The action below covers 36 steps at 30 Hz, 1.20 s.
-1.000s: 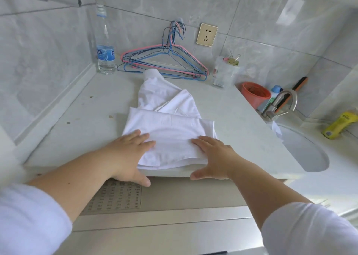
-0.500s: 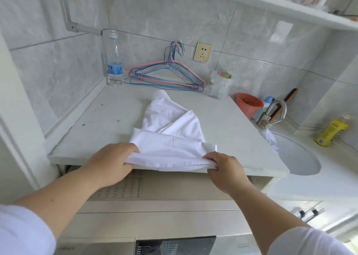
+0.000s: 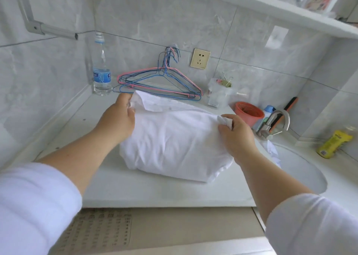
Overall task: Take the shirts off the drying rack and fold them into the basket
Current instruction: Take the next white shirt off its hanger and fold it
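A white shirt (image 3: 174, 142) of soft, thin, lightly creased cloth is gripped at both of its far corners: the left hand (image 3: 118, 117) is closed on the far left corner, with cloth bunched between the curled fingers and the thumb, and the right hand (image 3: 235, 133) is closed on the far right corner, where a small wad of fabric is pinched. The garment is folded into a thick, rounded, roughly rectangular bundle; its long axis is set across the view from left to right, slightly tilted, and its flat pointed collar is turned towards the far wall. The near edge of the bundle is rested on the smooth, pale, stone-like worktop (image 3: 155, 189), while the far edge is raised in the grip. Both forearms are stretched forward and bare up to loose white sleeves, the knuckles being turned upward. Behind the shirt, thin wire hangers (image 3: 158, 84) in pink and blue are leaned against the glossy grey tiled wall, with a clear plastic water bottle (image 3: 101, 69) stood upright in the corner to their left. To the right, a round orange cup (image 3: 249, 112), a curved metal tap (image 3: 275, 123) and an oval white basin (image 3: 302, 169) are seen.
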{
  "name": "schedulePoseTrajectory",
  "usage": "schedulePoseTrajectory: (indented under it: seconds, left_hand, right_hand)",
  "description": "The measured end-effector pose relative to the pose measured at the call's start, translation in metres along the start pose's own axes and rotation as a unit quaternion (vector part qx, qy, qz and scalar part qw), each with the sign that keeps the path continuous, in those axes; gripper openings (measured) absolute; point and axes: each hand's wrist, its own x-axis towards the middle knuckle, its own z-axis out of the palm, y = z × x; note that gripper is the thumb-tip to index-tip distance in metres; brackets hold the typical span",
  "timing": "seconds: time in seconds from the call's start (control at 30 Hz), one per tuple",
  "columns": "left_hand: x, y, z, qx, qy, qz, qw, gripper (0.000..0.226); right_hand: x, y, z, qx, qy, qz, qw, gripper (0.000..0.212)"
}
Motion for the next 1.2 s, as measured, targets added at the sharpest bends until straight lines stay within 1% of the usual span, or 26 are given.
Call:
schedulePoseTrajectory:
  seconds: [0.07,0.17,0.23,0.3,0.4,0.47,0.5,0.57,0.6,0.63,0.67,0.7,0.73,0.77,0.83,0.9,0.93,1.0,1.07,1.13,1.2]
  left_hand:
    - [0.024,-0.017,0.021,0.047,-0.027,-0.023,0.998,0.032]
    - [0.049,-0.04,0.05,0.104,-0.071,-0.057,0.99,0.033]
    - [0.055,-0.049,0.062,0.142,-0.103,-0.081,0.981,0.04]
    - [0.055,-0.058,0.074,0.188,-0.135,-0.083,0.969,0.047]
    - [0.058,-0.068,0.086,0.208,-0.162,-0.087,0.961,0.047]
    - [0.065,-0.071,0.085,0.18,-0.161,-0.124,0.963,0.041]
    - [0.069,-0.072,0.081,0.145,-0.156,-0.151,0.965,0.04]
    - [0.073,-0.073,0.069,0.032,-0.161,-0.216,0.963,0.048]
    - [0.073,-0.072,0.062,-0.039,-0.183,-0.243,0.952,0.052]
    - [0.072,-0.07,0.056,-0.103,-0.219,-0.26,0.935,0.051]
    - [0.07,-0.068,0.051,-0.142,-0.258,-0.265,0.918,0.045]
    - [0.068,-0.066,0.049,-0.16,-0.288,-0.263,0.907,0.037]
    - [0.067,-0.064,0.05,-0.161,-0.307,-0.255,0.903,0.033]
    - [0.067,-0.061,0.051,-0.147,-0.316,-0.246,0.904,0.036]
    - [0.066,-0.053,0.057,-0.053,-0.316,-0.218,0.922,0.041]
    - [0.065,-0.047,0.061,0.038,-0.315,-0.194,0.928,0.044]
    - [0.066,-0.046,0.063,0.044,-0.316,-0.19,0.928,0.046]
    - [0.065,-0.049,0.065,0.011,-0.319,-0.191,0.928,0.046]
    - [0.06,-0.049,0.065,-0.026,-0.303,-0.17,0.937,0.036]
    - [0.053,-0.041,0.065,-0.054,-0.295,-0.123,0.946,0.03]
    - [0.048,-0.03,0.062,-0.111,-0.3,-0.076,0.944,0.034]
  right_hand:
    - [0.025,0.006,0.021,-0.044,-0.021,0.023,0.999,0.034]
    - [0.049,0.016,0.053,-0.091,-0.053,0.038,0.994,0.036]
    - [0.057,0.026,0.069,-0.13,-0.076,0.048,0.987,0.037]
    - [0.06,0.039,0.085,-0.168,-0.105,0.058,0.978,0.038]
    - [0.063,0.052,0.1,-0.215,-0.142,0.079,0.963,0.039]
    - [0.071,0.053,0.101,-0.231,-0.167,0.09,0.954,0.043]
    - [0.075,0.051,0.099,-0.23,-0.173,0.094,0.953,0.047]
    - [0.083,0.046,0.094,-0.211,-0.182,0.084,0.957,0.059]
    - [0.085,0.041,0.091,-0.203,-0.199,0.068,0.956,0.067]
    - [0.088,0.035,0.09,-0.193,-0.232,0.055,0.952,0.075]
    - [0.089,0.028,0.089,-0.186,-0.278,0.05,0.941,0.082]
    - [0.09,0.022,0.091,-0.19,-0.326,0.048,0.925,0.088]
    - [0.091,0.018,0.094,-0.208,-0.365,0.047,0.906,0.092]
    - [0.091,0.015,0.097,-0.233,-0.388,0.052,0.89,0.093]
    - [0.094,0.012,0.102,-0.281,-0.398,0.071,0.87,0.091]
    - [0.094,0.01,0.106,-0.316,-0.404,0.087,0.854,0.078]
    - [0.094,0.009,0.106,-0.326,-0.409,0.094,0.847,0.07]
    - [0.089,0.008,0.106,-0.32,-0.415,0.106,0.845,0.053]
    - [0.081,0.01,0.1,-0.287,-0.402,0.111,0.862,0.038]
    - [0.068,0.015,0.083,-0.26,-0.38,0.103,0.882,0.03]
    - [0.052,0.015,0.057,-0.241,-0.357,0.099,0.897,0.028]
